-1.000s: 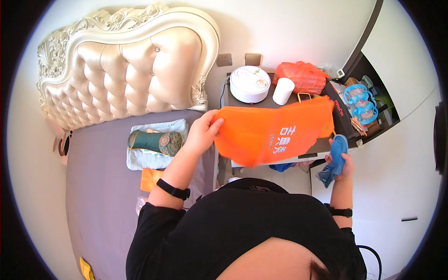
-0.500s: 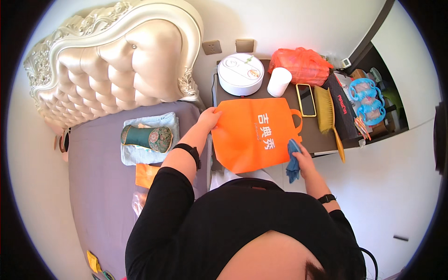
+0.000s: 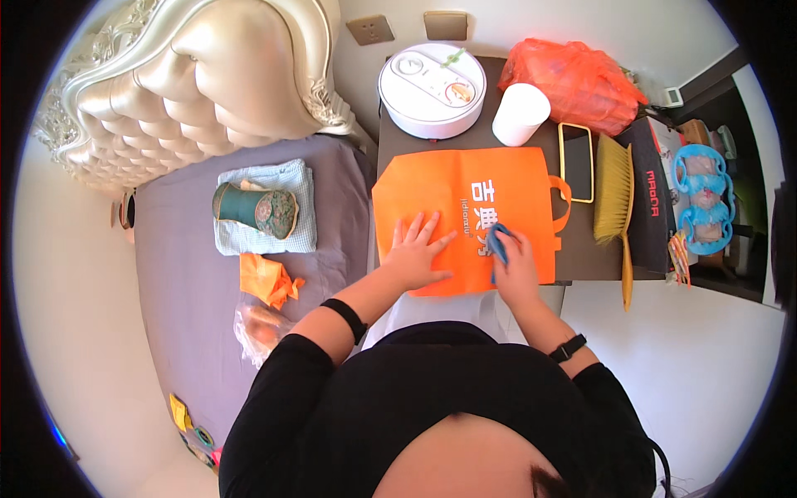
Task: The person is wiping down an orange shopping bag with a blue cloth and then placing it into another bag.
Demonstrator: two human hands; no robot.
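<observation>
On nightstand, centre: orange bag [image 3: 473, 212] spread flat, handles at right.
Left hand [image 3: 415, 249]: open, fingers splayed, pressing bag down to pin it.
Right hand [image 3: 515, 266]: closed around blue cloth [image 3: 496, 242], rubbing bag's near right part.

A bedroom in a home, seen from above.

We see a bed [image 3: 207, 274] with a tufted, ornately carved headboard [image 3: 199, 75], a dark bedside table [image 3: 581, 257] against the wall, and wall sockets [image 3: 370, 30] above it. On the table sit household odds: a round white appliance [image 3: 432, 79], a brush [image 3: 616, 187], an orange bag [image 3: 465, 216].
</observation>
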